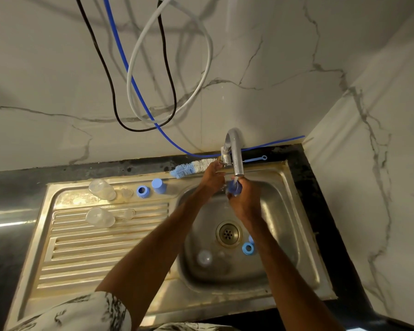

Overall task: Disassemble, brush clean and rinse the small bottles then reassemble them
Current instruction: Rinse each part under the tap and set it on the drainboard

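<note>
Blue cap part-hidden, right fingers clamped round it under tap, left fingers blurred, grip unclear

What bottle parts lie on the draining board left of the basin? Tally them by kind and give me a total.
Clear bottles: 2
Small clear pieces: 2
Blue rings: 1
Blue caps: 1
Total: 6
</note>
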{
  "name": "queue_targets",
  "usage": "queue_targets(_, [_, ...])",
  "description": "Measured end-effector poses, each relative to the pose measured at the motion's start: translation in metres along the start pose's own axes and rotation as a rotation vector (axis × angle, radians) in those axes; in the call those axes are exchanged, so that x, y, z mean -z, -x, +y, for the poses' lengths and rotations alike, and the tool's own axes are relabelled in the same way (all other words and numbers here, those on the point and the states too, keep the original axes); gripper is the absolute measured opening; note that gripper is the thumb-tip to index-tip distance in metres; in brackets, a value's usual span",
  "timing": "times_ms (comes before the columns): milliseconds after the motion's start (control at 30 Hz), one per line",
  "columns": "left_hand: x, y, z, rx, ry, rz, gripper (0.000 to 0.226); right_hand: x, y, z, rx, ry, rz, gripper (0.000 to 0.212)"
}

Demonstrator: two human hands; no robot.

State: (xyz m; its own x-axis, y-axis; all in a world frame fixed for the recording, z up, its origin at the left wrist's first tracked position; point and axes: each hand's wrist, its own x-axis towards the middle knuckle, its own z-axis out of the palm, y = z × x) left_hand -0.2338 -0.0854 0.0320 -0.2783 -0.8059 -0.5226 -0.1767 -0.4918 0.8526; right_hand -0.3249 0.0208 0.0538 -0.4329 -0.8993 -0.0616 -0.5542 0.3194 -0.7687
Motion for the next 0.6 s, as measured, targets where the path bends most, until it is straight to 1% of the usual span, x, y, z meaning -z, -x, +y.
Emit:
queue_targets(133, [0.002,0.004,0.002,-0.018,-0.074,-0.005,0.05,-0.004,-0.008,0.007,-0.001,0.068,-0.058,0.035])
queue_targets(200, [0.004,0.004,0.001,-0.038,-0.084,0.01,0.051,-0.004,-0.012,0.011,-0.017,0.08,-0.061,0.029])
queue_targets(233, [0.005,0.005,0.001,-0.03,-0.065,0.004,0.054,-0.003,-0.014,0.011,-0.025,0.089,-0.052,0.027])
queue_targets(300, [0.006,0.004,0.001,-0.004,-0.028,-0.016,0.067,-0.004,-0.017,0.016,-0.03,0.114,-0.029,0.031])
queue_targets(400, [0.006,0.007,0.004,-0.033,-0.072,-0.042,0.077,0.002,-0.017,0.013,-0.022,0.073,-0.008,0.036])
queue_targets(500, [0.002,0.008,0.01,-0.097,-0.183,-0.088,0.078,0.011,-0.013,0.001,-0.002,-0.004,-0.017,0.028])
queue_targets(600, [-0.001,0.008,0.014,-0.111,-0.233,-0.156,0.065,0.015,-0.012,-0.004,0.007,-0.047,-0.033,0.032])
